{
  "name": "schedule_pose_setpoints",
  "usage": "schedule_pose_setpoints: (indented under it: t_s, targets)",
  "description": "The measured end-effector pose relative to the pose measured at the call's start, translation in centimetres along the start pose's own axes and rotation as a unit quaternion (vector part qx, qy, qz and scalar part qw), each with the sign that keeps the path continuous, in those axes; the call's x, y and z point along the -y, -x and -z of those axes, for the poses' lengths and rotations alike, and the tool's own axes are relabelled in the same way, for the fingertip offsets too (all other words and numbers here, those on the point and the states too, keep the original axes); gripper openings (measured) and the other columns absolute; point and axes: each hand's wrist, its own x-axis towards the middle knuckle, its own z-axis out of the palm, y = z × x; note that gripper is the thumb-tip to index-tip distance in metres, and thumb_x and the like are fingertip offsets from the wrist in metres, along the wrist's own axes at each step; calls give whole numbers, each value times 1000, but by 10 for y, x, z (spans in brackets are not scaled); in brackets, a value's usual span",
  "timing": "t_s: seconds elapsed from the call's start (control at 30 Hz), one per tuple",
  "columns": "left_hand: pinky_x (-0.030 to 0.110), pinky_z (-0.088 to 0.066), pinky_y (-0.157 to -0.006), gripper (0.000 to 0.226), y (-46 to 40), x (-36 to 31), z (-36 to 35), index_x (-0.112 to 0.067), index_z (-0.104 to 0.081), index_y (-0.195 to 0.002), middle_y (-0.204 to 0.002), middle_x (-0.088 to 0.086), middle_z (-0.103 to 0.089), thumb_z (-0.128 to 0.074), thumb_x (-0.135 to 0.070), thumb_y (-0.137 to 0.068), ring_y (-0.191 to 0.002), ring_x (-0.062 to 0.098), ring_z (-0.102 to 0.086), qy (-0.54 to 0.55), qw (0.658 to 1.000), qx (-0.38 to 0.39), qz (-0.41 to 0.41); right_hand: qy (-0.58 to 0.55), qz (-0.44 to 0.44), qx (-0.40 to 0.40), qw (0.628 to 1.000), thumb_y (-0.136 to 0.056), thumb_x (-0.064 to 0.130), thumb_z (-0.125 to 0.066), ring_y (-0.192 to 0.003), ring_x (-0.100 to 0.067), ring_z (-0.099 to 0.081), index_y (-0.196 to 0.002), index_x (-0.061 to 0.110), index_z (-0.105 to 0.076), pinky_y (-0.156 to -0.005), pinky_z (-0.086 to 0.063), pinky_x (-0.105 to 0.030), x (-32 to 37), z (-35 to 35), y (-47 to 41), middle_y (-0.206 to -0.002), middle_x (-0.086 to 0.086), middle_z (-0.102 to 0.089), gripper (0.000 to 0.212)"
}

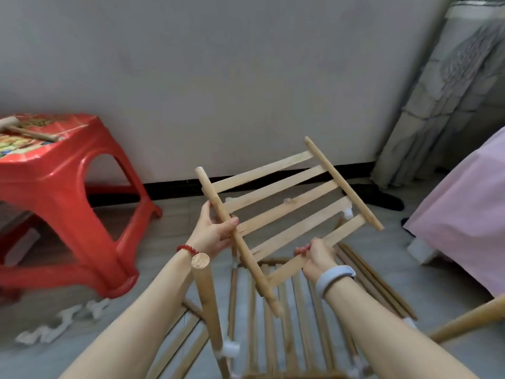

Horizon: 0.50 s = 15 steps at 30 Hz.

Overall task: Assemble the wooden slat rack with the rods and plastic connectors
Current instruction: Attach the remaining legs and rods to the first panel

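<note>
1. Above the grey floor (pixel 410 255), in the middle of the view, a wooden slat panel (pixel 284 212) is held up in the air, tilted, with its far side higher than its near side.
2. This panel has five flat slats fixed between two round rods: the left rod (pixel 240 242) runs from upper left down toward the person, and the right rod (pixel 344 184) is on the far side.
3. The left hand (pixel 213 233) grips the left rod near its middle, with the thumb over the rod and the fingers curled round it. A red bead bracelet (pixel 187 248) is on this wrist.
4. The right hand (pixel 317 255) grasps the nearest slat, fingers curled round it. A pale blue band (pixel 334 279) is on this wrist.
5. A white plastic connector (pixel 347 213) shows under the panel, near the right rod.
6. Below the hands, a second slat section (pixel 273 310) lies lower, with a thick upright rod (pixel 207 296) rising from a white connector (pixel 231 348) at its near left corner.
7. Some loose rods (pixel 377 280) lie on the floor to the right of this section.
8. At the left, a red plastic stool (pixel 62 192) stands by the wall, with a wooden mallet (pixel 24 129) lying on top.
9. White plastic pieces (pixel 60 321) lie on the floor in front of the stool.
10. At the right edge there is a pink cloth (pixel 464 209).
</note>
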Motion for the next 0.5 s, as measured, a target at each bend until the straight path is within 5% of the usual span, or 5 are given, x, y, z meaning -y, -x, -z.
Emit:
schedule_pose_setpoints:
  t_s: [0.1, 0.17, 0.33, 0.4, 0.5]
  targets:
    - [36, -59, -61, 70, -1, 7, 6, -30, -22, -141, -116, 15, -51, -52, 7, -90, -95, 18, -60, 5, 1000, -6, 18, 56, -34, 31, 997, -99, 7, -33, -57, -21, -44, -87, 9, -40, -63, -46, -35, -5, 5, -5, -73, -10, -43, 14]
    - [35, -59, -61, 72, -2, 9, 10, -30, -20, -143, -112, 18, -57, -51, 6, -90, -93, 18, -62, 4, 1000, -15, 13, 230, -59, 57, 970, -99, 16, -39, -73, -25, -55, -99, 7, -42, -72, -47, -38, -2, 14, -5, -85, -14, -53, 9]
    - [47, -56, -76, 73, -12, 5, 18, -28, -21, -144, -89, 12, -63, -53, 7, -89, -87, 24, -64, 21, 999, -28, 16, 731, 188, 52, 654, -96, 41, -36, -60, -19, -56, -78, 12, -58, -59, -43, -27, 22, 16, -2, -61, -1, -59, 40]
    - [47, -56, -76, 72, -14, 4, 20, -31, -22, -143, -84, 11, -60, -51, 8, -89, -82, 21, -64, 25, 999, -12, 17, 748, 365, 8, 554, -97, 34, -35, -72, -21, -60, -80, 15, -55, -64, -45, -30, 30, 1, 3, -71, 0, -57, 32]
    - [47, -57, -74, 72, -13, 5, 22, -33, -24, -141, -81, 11, -61, -52, 7, -89, -77, 22, -66, -1, 1000, 24, 11, 631, 600, 75, 486, -94, 27, -44, -96, -20, -57, -109, 14, -58, -87, -43, -35, 37, -33, 8, -100, -2, -59, 25]
